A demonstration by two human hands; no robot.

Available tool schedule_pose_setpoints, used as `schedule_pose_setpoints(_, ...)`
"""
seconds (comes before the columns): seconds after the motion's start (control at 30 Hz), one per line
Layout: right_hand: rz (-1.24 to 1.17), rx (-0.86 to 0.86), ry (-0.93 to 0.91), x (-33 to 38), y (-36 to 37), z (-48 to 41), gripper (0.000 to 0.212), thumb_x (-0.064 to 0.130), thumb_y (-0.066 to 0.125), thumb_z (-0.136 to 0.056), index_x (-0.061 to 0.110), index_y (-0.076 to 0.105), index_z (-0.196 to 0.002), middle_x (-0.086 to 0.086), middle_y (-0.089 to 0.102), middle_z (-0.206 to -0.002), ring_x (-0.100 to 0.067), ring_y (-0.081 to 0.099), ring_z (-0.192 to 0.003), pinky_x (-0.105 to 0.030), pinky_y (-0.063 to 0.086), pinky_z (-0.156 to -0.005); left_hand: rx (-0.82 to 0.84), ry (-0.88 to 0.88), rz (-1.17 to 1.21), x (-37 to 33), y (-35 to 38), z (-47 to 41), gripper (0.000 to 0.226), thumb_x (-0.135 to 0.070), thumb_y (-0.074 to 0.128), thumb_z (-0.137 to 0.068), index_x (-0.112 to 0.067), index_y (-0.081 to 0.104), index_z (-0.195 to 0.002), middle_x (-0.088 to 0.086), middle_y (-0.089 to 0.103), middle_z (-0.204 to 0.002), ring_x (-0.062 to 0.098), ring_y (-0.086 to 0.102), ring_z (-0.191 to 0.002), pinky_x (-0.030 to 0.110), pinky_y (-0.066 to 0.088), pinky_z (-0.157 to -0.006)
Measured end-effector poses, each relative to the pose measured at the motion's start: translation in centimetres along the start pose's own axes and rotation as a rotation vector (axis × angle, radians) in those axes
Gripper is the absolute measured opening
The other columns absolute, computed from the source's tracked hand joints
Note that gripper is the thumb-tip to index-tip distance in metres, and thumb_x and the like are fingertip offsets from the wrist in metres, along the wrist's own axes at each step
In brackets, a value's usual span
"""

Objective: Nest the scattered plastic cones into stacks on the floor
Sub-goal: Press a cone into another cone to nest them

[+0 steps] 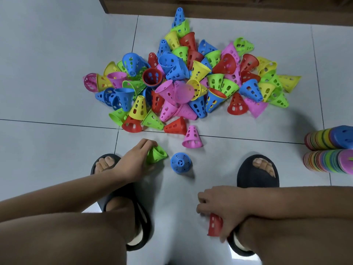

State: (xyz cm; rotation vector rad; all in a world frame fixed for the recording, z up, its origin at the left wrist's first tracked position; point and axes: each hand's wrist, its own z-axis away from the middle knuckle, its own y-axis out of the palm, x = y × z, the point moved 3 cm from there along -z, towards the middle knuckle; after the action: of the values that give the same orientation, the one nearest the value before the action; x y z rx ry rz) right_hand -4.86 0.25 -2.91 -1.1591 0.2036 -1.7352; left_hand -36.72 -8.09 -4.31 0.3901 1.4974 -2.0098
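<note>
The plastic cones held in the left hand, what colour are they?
Green: the nested plastic cones in the left hand, head view.

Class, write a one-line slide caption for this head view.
Left hand grips nested green cones, right hand a red cone, before a scattered pile.

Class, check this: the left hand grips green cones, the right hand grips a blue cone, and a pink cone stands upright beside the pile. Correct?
Not quite. The head view shows the right hand gripping a red cone, not blue; the blue cone stands free on the floor. The left hand does grip green cones, and the pink cone stands upright.
</note>
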Motion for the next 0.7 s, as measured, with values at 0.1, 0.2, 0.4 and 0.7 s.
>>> schedule_pose_setpoints(0.1,0.021,0.030,0.013,0.0,0.9,-0.1,0.085,0.076,0.081,-0.070,0.026,0.047,-0.130,-0.002,0.044,-0.119,-0.030,0.055,-0.092,-0.043,0.050,-0.081,0.042,0.053,0.022,-0.6,-0.1,0.6,0.073,-0.031,0.084,-0.083,-0.029,0.043,-0.143,-0.007,0.043,-0.140,0.024,0.062,-0.113,0.040,0.057,-0.092)
schedule_pose_setpoints(0.2,-0.018,0.042,0.075,0.3,1.3,-0.2,0.070,0.070,0.078,-0.077,0.027,0.050,-0.124,0.000,0.046,-0.118,-0.028,0.055,-0.094,-0.044,0.052,-0.083,0.039,0.130,0.042,-2.1,-0.7,0.9,0.073,-0.028,0.080,-0.083,-0.026,0.044,-0.146,-0.006,0.042,-0.145,0.020,0.058,-0.122,0.038,0.056,-0.098)
schedule_pose_setpoints(0.4,-0.175,-0.048,0.239,-0.4,0.7,-0.2,0.064,0.061,0.079,-0.075,0.029,0.055,-0.124,0.006,0.051,-0.114,-0.019,0.053,-0.103,-0.039,0.053,-0.086,0.002,0.210,0.053,-5.3,-2.9,1.5,0.078,-0.023,0.077,-0.081,-0.027,0.045,-0.152,-0.010,0.045,-0.147,0.012,0.056,-0.122,0.029,0.052,-0.096)
schedule_pose_setpoints(0.7,-0.200,-0.720,0.367,-3.5,-6.4,2.0,0.074,0.060,0.080,-0.075,0.030,0.057,-0.138,0.013,0.050,-0.125,-0.011,0.047,-0.117,-0.033,0.047,-0.103,0.034,0.366,-0.218,-8.7,-3.6,1.0,0.087,-0.032,0.071,-0.077,-0.027,0.040,-0.158,-0.003,0.047,-0.142,0.022,0.059,-0.114,0.037,0.059,-0.079)
